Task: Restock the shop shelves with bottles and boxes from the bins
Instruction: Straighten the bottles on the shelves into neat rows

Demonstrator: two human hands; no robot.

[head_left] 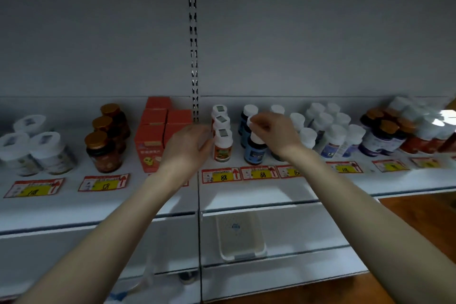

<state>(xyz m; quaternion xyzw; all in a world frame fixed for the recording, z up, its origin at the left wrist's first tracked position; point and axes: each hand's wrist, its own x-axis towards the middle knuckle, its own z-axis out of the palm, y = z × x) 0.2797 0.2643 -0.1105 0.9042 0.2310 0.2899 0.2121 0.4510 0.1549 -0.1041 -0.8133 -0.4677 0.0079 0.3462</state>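
Note:
A white shelf (98, 202) carries rows of goods. My right hand (275, 131) grips the white cap of a dark blue bottle (255, 149) at the front of its row. My left hand (188, 145) sits just left of a row of three white-capped bottles with orange labels (222, 145), fingers curled near the front one; contact is unclear. Orange boxes (150, 145) stand left of that hand.
Amber jars with gold lids (104, 153) and white tubs (32, 150) fill the left side. White-capped bottles (330, 136) and dark jars (385, 140) crowd the right. Price tags (223, 176) line the shelf front. A white tray (240, 237) lies on a lower shelf.

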